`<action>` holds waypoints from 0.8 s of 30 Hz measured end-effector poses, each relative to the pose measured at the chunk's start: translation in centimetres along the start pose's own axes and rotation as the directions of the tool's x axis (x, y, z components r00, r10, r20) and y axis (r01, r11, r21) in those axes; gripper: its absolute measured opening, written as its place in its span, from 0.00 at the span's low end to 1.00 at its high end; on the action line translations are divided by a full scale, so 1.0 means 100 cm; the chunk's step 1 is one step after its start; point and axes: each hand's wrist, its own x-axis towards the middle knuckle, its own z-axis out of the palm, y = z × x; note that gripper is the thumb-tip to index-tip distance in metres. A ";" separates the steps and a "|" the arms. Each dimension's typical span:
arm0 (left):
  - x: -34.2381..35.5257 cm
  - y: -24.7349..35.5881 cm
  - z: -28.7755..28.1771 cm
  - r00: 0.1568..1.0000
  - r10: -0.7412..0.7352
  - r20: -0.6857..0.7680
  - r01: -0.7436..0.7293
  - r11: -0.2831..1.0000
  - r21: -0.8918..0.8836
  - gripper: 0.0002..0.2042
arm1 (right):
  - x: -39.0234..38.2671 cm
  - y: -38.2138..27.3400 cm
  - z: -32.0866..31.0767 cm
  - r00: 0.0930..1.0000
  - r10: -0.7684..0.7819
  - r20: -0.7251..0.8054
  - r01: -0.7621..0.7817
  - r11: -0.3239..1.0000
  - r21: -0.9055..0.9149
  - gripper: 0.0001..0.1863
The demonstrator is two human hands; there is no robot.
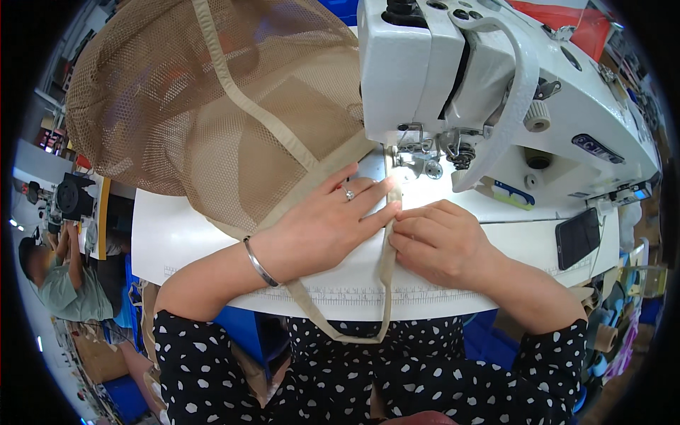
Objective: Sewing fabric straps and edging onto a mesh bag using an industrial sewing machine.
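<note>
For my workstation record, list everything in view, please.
Bulky sewing machine: one, white, upper right
Domed mesh piece: one, tan, upper left
Narrow cloth strip: one, tan, centre, looping past table edge
Smooth ruler-marked table: one, white, centre
Slim rectangular phone: one, black, table's right side
Glossy sheet: one, red, behind machine
Co-worker: one, green top, far left
Edge clutter: uncountable, mixed colours, both sides
Spotted sleeves: two, black, lower left and right
Left hand: one, silver bracelet, over mesh edge
Right hand: one, bare, at strip
</note>
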 end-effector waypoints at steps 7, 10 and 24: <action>-0.001 0.000 0.000 1.000 -0.014 0.015 0.014 1.000 -0.003 0.23 | 0.000 -0.001 0.000 1.000 0.012 -0.003 -0.012 1.000 0.009 0.09; -0.001 0.000 -0.001 1.000 -0.009 0.023 0.009 1.000 0.002 0.24 | 0.000 -0.001 -0.001 1.000 0.018 0.007 -0.018 1.000 0.010 0.09; -0.002 0.000 0.000 0.999 -0.026 0.037 0.027 1.000 -0.009 0.24 | 0.000 -0.001 -0.001 0.999 0.020 0.025 -0.020 1.000 0.002 0.09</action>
